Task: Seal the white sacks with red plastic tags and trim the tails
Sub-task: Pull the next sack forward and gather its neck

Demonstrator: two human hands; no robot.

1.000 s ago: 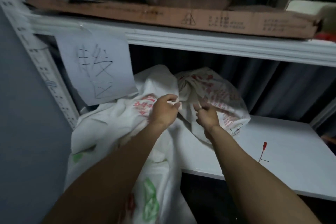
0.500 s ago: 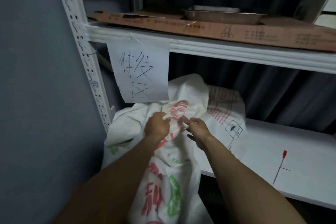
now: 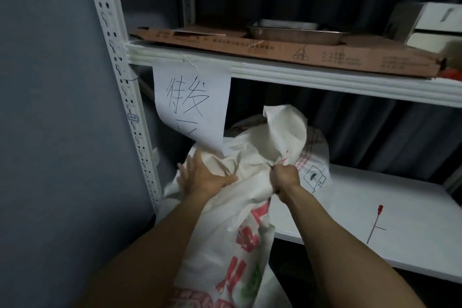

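We see the white sack point(image 3: 240, 220) at the left end of the lower shelf point(image 3: 390, 192), spilling over its front edge, close against the perforated upright post point(image 3: 120, 70) and the grey wall point(image 3: 50, 107). Room is tight there. To the right the shelf board lies bare up to the red plastic tag point(image 3: 375, 222), which rests flat, well apart from the sack. Overhead, the upper shelf point(image 3: 325, 77) leaves a low gap, and a handwritten paper sign point(image 3: 192, 102) hanging from its edge curls down until its lower corner touches the sack.

The left hand point(image 3: 207, 177) lies on the sack's top with fingers spread, pressing the cloth. The right hand point(image 3: 285, 177) is clenched round the gathered neck, above which a loose flap of cloth stands up. We cannot see what the sack holds.

A second sack point(image 3: 315, 165), printed with a small umbrella mark, sits just behind the first. On the upper shelf a flattened cardboard box point(image 3: 275, 45) carries a metal tray point(image 3: 295, 31); its contents are hidden from us. A white box point(image 3: 430, 22) stands at the far right.
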